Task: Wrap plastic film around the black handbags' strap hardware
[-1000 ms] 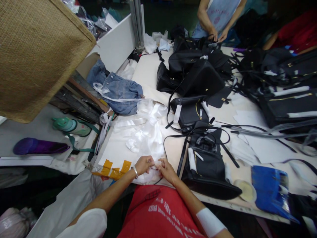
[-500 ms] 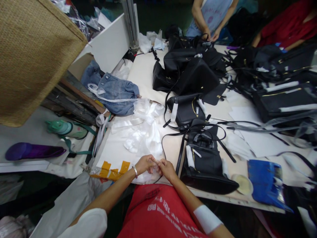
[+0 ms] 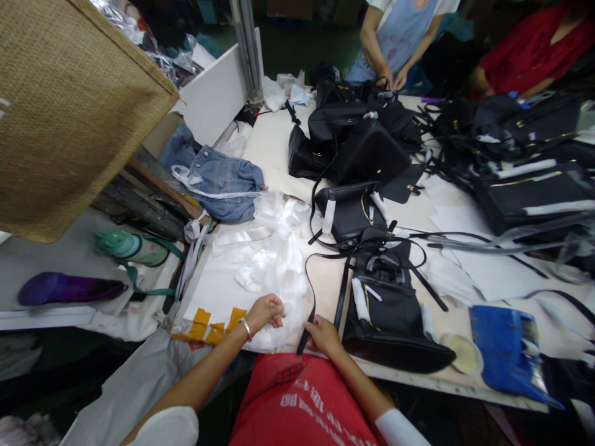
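Observation:
My right hand [image 3: 323, 334] pinches the end of a thin black strap [image 3: 304, 339] at the table's front edge. The strap loops up toward a black leather bag [image 3: 385, 310] lying just to the right, with white wrapping on its zip pull and sides. My left hand [image 3: 266, 311] is closed with curled fingers, a little left of the strap end. Something pale may be between its fingertips, but it blends with the white plastic strips [image 3: 276, 260] piled behind and under that hand.
A smaller black bag [image 3: 351, 214] and a heap of black bags [image 3: 357, 142] lie beyond. A denim garment [image 3: 223, 179] is at the left, near a metal post [image 3: 246, 49]. A round tub [image 3: 462, 354] and blue packet [image 3: 504, 347] sit right. Two other people work across the table.
My hands have moved apart; before, they met at the fingertips. The right hand now shows the black strap end, and the left has shifted slightly left. The whole view has tilted a little.

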Demonstrator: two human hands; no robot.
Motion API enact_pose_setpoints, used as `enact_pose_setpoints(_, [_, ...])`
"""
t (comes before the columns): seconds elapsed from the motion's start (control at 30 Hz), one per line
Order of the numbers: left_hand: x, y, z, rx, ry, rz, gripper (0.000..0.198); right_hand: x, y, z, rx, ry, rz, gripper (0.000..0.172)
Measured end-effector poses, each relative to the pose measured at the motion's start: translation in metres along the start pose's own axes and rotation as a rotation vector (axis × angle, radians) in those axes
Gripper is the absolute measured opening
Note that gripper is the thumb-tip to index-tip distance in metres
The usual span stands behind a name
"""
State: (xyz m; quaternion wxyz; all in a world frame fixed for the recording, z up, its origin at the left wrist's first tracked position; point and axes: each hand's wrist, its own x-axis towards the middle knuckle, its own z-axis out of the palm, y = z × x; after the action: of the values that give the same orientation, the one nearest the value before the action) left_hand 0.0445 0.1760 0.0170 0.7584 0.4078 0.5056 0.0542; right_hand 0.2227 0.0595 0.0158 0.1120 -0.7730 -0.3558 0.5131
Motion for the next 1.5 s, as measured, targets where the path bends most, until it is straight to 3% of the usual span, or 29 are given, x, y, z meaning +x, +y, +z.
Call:
enact_pose_setpoints(0.07, [-0.002, 0.000, -0.002, -0.009, 0.007, -0.003, 0.033, -0.003, -0.006, -0.007, 0.164, 0.007, -0.040, 0.032])
enact_pose_setpoints(0.2, [-0.005, 0.000, -0.004, -0.025, 0.015, -0.014, 0.031, -0.012, -0.022, -0.027, 0.759, 0.103, -0.186, 0.038])
enact_pose_setpoints(0.27, [-0.007, 0.001, -0.002, -0.030, 0.010, -0.020, 0.030, -0.014, -0.031, -0.035, 0.874, 0.149, -0.239, 0.039])
enact_pose_setpoints(0.43, [-0.012, 0.005, 0.005, -0.032, -0.010, -0.022, 0.031, -0.009, -0.046, -0.035, 0.760, 0.224, -0.318, 0.033])
enact_pose_setpoints(0.7, [-0.018, 0.011, 0.008, -0.027, -0.020, -0.002, 0.033, -0.009, -0.048, -0.026, 0.626, 0.279, -0.342, 0.026])
enact_pose_setpoints(0.93, [-0.019, 0.013, 0.013, -0.049, -0.019, 0.041, 0.032, -0.008, -0.046, -0.025, 0.741, 0.285, -0.286, 0.030])
enact_pose_setpoints(1.1, [-0.022, 0.015, 0.018, -0.167, 0.007, 0.082, 0.037, -0.007, -0.048, -0.022, 0.941, 0.211, -0.273, 0.029])
enact_pose_setpoints(1.33, [-0.031, 0.022, 0.024, -0.236, 0.026, 0.053, 0.045, -0.005, -0.051, -0.028, 1.034, 0.301, -0.295, 0.029])
enact_pose_setpoints(1.5, [-0.034, 0.031, 0.030, -0.130, 0.123, 0.065, 0.045, -0.008, -0.052, -0.026, 1.045, 0.191, -0.272, 0.028])
